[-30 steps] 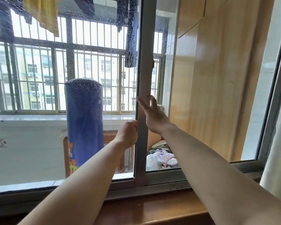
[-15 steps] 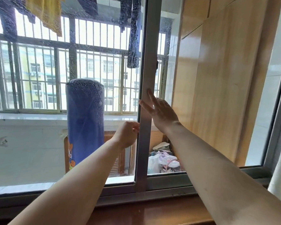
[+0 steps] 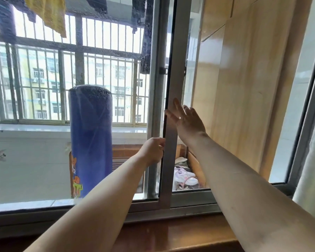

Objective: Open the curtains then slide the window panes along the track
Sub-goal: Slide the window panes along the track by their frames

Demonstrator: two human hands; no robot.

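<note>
Since a second ago a second frame upright (image 3: 154,124) has come apart from the near pane's upright (image 3: 171,135), leaving a narrow gap between them. Both stand on the track (image 3: 189,208) near the sill's (image 3: 180,233) middle. Left hand (image 3: 153,151) curls its fingers around the near upright's left edge, fingertips hidden behind it. Right hand (image 3: 188,120) lies flat and spread against the upright's right face, gripping nothing. Through the speckled left glass, a blue roll (image 3: 90,139) shows cartoon print and letters too blurred to read. A curtain (image 3: 313,170) is cut off at the right edge.
</note>
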